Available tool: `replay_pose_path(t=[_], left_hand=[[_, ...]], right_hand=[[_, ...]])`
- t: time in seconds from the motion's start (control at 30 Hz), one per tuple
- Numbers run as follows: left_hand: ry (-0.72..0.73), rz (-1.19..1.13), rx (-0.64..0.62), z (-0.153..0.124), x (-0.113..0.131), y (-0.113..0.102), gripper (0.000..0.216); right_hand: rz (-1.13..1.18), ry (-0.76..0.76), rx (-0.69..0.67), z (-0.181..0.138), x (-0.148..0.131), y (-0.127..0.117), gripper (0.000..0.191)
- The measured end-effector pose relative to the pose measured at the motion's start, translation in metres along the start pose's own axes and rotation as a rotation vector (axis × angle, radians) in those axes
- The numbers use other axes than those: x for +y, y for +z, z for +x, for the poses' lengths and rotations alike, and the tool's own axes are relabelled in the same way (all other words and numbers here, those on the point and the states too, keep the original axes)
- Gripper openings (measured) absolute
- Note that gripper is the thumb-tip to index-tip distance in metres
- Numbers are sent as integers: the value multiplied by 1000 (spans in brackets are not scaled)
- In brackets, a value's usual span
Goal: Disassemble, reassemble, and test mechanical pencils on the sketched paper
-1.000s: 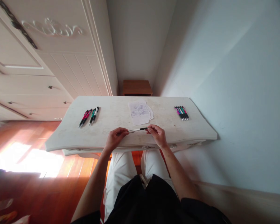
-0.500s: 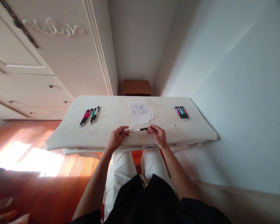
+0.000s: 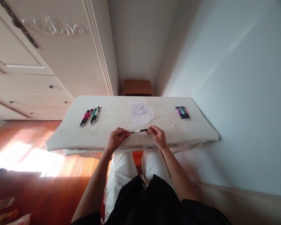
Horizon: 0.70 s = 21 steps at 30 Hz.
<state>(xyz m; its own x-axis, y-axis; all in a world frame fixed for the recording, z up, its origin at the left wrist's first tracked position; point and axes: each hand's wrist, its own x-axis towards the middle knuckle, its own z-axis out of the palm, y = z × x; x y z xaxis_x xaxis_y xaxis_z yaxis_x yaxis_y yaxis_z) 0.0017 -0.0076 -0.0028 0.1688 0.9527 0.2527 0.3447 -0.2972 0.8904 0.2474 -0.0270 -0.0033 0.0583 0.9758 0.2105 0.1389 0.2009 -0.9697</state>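
Note:
Between my two hands a white and black pen (image 3: 137, 131) is held level above the front of the white table (image 3: 107, 109). My left hand (image 3: 117, 137) pinches its left end, where a dark clip part shows. The fingers of my right hand (image 3: 157, 135) are closed on the black grip at the other end. Beyond the pen lie scribbled paper sheets (image 3: 140, 113), one partly over another.
Several pens (image 3: 182, 113) lie side by side at the table's right. On the left rest two pink pens (image 3: 86, 118), a green pen (image 3: 93, 115) and a white pen (image 3: 96, 115). A white cabinet (image 3: 61, 65) stands left, a wall (image 3: 243, 109) right.
My left hand has changed its grip on the pen's left end, with its fingers now straighter and closer together. The pen has stayed nearly in place, turned slightly.

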Motion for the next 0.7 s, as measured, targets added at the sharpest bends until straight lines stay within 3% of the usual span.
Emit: replay_pose_path(t=[0.7], left_hand=[[32, 160, -28, 3, 6, 0, 15]], right_hand=[[-576, -299, -95, -3, 3, 7, 17]])
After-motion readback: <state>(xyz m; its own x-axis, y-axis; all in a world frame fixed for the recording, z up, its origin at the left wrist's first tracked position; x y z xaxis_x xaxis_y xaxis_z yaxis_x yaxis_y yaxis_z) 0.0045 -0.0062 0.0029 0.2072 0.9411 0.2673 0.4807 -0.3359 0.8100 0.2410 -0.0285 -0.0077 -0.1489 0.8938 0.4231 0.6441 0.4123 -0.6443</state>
